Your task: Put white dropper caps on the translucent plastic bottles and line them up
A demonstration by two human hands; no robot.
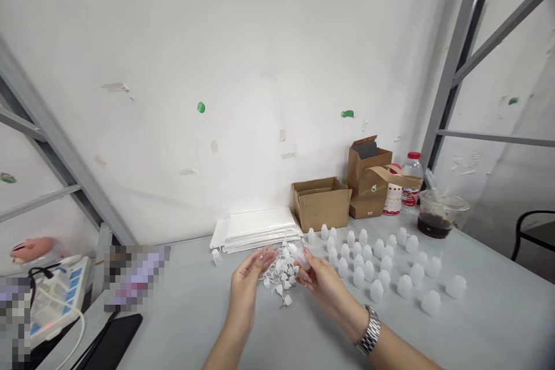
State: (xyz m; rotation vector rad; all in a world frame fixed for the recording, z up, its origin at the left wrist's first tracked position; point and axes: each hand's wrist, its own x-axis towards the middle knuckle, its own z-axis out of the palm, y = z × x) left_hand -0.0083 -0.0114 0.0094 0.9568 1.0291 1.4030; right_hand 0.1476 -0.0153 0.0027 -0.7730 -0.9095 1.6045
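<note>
Holding a small translucent plastic bottle (300,257) in its fingertips, the right hand (321,283) sits at the right edge of a heap of white plastic caps (281,274), with a silver link watch (370,329) on its wrist. The bottle is tilted, and the fingers partly hide it. The left hand (249,283) is at the heap's left edge, half open with its fingers raised, and appears to hold nothing, though the angle makes that hard to be sure of. The caps lie loosely piled on the grey tabletop (182,324), and their small shapes blur together.

To the left of the heap lie a black phone (115,341) and, farther off, a white panel with blue keys (56,300), partly pixelated. To the right, rows of upright translucent plastic bottles (368,260) spread across the tabletop. One lone bottle (217,257) stands farther left of the heap. Behind the heap is a stack of flat white packets (260,230). Beyond the rows, and farther right of the heap, are an open cardboard box (321,202), a taller brown carton (368,176), a red-capped plastic bottle (411,179) and a clear cup of dark liquid (437,214), all near the white wall (217,58).
</note>
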